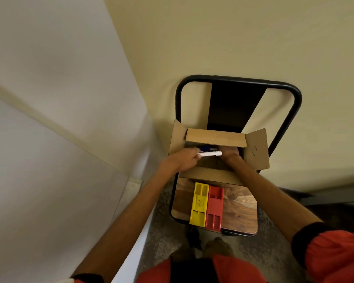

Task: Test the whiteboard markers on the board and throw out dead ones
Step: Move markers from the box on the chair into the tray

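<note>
Cardboard box [215, 137] sits open on the back half of a chair seat [239, 209], up against the black backrest [233, 103], w/ all four flaps folded out. Both arms reach over the seat's front edge and meet above the box opening.

Left hand [184, 160] is at the box's left side, fingers curled round the near end of a white marker [209, 154]. The marker lies roughly level across the opening, its other end pointing at the right hand [230, 155]. A blue marker [207, 149] lies just behind the white one, parallel to it, its left end also at the left fingertips. Can't tell if it's gripped too or just lying in the box.

Right hand is dipped into the box at the right-centre, knuckles up, touching or almost touching the white marker's free end. Its fingers are hidden, so can't tell if they're apart, together or clamped on anything.

Front half of the seat carries two plastic trays side by side, long sides touching: yellow tray [199, 203] on the left, red tray [214, 208] on the right, their near ends reaching approx. the front edge.

Red sleeves w/ black cuffs [335, 256] show at bottom of view.
</note>
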